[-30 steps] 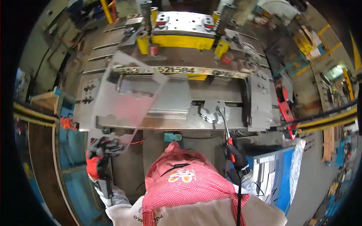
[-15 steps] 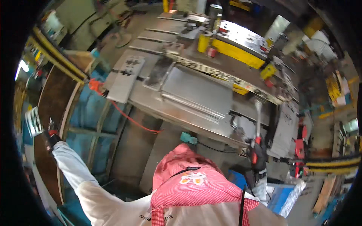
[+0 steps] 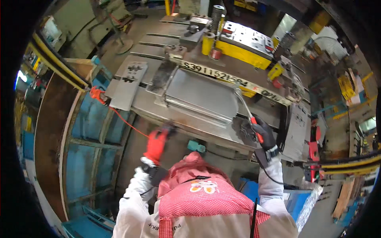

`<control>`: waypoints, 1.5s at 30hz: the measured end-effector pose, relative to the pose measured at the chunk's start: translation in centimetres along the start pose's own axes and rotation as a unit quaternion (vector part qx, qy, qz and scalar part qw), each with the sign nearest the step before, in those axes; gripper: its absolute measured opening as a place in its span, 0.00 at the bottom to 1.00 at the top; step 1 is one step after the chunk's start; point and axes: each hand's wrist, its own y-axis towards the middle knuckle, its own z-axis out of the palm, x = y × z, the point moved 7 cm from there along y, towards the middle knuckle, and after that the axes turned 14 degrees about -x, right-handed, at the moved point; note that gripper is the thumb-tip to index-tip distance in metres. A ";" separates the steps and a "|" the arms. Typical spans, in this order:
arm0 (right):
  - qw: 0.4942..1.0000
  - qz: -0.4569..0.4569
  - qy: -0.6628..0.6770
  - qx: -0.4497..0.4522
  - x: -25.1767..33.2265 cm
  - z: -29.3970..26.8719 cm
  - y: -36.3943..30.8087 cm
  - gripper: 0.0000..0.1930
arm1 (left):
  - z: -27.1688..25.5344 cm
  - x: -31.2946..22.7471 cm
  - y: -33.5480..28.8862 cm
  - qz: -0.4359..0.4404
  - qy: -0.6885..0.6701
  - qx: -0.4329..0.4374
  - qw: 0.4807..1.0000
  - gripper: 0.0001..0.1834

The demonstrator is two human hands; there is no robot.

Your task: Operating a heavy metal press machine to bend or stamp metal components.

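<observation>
My right hand (image 3: pixel 265 134), in a black glove, is closed around the red handle of a long metal tool (image 3: pixel 247 106). Its pale, wider tip reaches the right end of the grey sheet metal plates (image 3: pixel 202 94); I cannot tell whether it touches them. These plates lie stacked on the press bed (image 3: pixel 186 123), below a long strip with printed characters (image 3: pixel 222 75). In a red glove with dark fingertips, my left hand (image 3: pixel 159 142) hovers by the bed's front edge. Motion smears its fingers, and nothing is plainly visible in them.
Behind the plates stands a yellow die block (image 3: pixel 244 53) with a metal top. A blue-panelled frame (image 3: pixel 89 119) fills the left side. An orange cord (image 3: pixel 127 121) hangs before the bed, and a teal box (image 3: pixel 196 146) with a cable sits below its front edge.
My left hand has swung in from the far left to the bed's front; the shiny metal piece it held no longer shows in it. My right hand has moved the tool forward and left.
</observation>
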 end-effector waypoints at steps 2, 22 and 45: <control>1.000 -0.009 -0.005 0.008 0.7 0.3 -1.6 0.33 | 6.4 -1.3 -3.1 -0.087 -0.201 0.203 0.954 0.26; 0.990 0.109 0.079 0.041 1.5 1.2 -15.1 0.36 | 13.9 -20.1 -1.7 0.114 -0.247 0.387 0.881 0.16; 0.991 -0.037 0.085 -0.093 9.3 0.3 -2.6 0.30 | 25.8 -23.2 3.7 -0.085 -0.453 0.507 0.729 0.24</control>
